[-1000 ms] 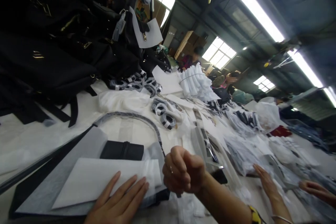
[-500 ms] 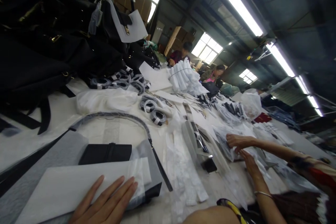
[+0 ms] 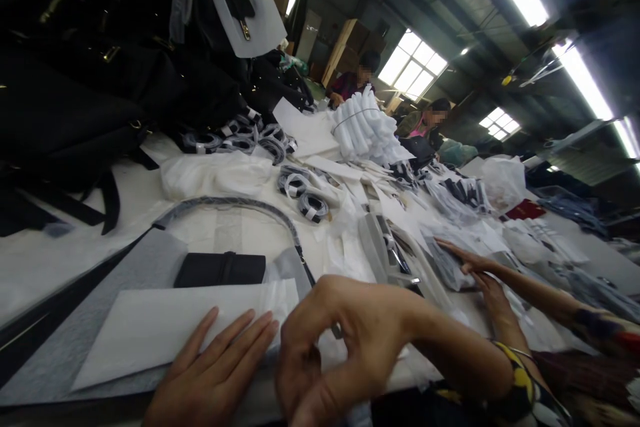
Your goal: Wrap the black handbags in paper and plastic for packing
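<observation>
A black handbag [image 3: 220, 269] with a long strap [image 3: 235, 203] lies on the table, partly wrapped in grey tissue [image 3: 107, 320]. Across its front rests a folded white paper sheet [image 3: 150, 323], with clear plastic at the right end. My left hand [image 3: 215, 363] presses flat on this sheet, fingers stretched out. Just to its right, my right hand [image 3: 345, 347] is held in front of the bag's right end, fingers curled downward. Its fingertips are partly hidden, so whether anything is pinched in them cannot be made out.
Black bags [image 3: 75, 80] are heaped at the left. Beyond my bag lie coiled wrapped straps [image 3: 313, 205] and a bundle of white rolls [image 3: 357, 123]. At the right, a co-worker's hands [image 3: 467, 260] press on a plastic-wrapped item [image 3: 445, 267]. Other people stand farther back.
My right hand has come up from the bottom edge to the bag's right end, its fingers curled. My left hand still lies on the sheet. The view has shifted slightly.
</observation>
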`<state>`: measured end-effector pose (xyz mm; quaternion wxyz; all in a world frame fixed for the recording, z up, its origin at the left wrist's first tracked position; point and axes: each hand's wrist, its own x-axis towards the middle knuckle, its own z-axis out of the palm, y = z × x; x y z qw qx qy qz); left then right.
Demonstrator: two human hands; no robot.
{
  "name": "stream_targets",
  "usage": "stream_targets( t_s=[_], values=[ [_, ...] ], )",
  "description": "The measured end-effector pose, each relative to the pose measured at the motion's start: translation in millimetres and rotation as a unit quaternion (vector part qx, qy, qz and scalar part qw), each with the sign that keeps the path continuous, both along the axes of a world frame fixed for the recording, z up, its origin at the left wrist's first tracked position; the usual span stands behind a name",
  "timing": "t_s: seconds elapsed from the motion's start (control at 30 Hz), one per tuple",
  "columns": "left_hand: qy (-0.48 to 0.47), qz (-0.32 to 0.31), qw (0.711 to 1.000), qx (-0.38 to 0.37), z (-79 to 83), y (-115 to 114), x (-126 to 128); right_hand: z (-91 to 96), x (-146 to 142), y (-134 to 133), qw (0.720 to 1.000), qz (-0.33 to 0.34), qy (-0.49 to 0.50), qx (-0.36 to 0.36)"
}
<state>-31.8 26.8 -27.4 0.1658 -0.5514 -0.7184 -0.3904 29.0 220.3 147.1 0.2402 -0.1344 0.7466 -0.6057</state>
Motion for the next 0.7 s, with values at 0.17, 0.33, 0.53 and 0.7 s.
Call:
stream_targets(
  t_s=[0.17, 0.33, 0.53, 0.7],
  values=[
    [0.089, -0.014, 0.995, -0.033, 2.8, -2, -6, -30.1, -44, 32, 0.946, 0.075, 0.047, 0.312],
    [0.016, 0.018, 0.999, -0.030, 3.8, 0, -3, -48.0, -77, 34, 0.894, 0.157, 0.103, 0.407],
    [0.009, 0.006, 1.000, -0.012, 3.3, 0, 1, -57.2, -98, 30, 0.861, 0.231, 0.090, 0.443],
    [-0.024, 0.029, 0.999, -0.014, 4.4, -1, 3, -56.8, -101, 23, 0.830, 0.248, 0.076, 0.494]
  ],
)
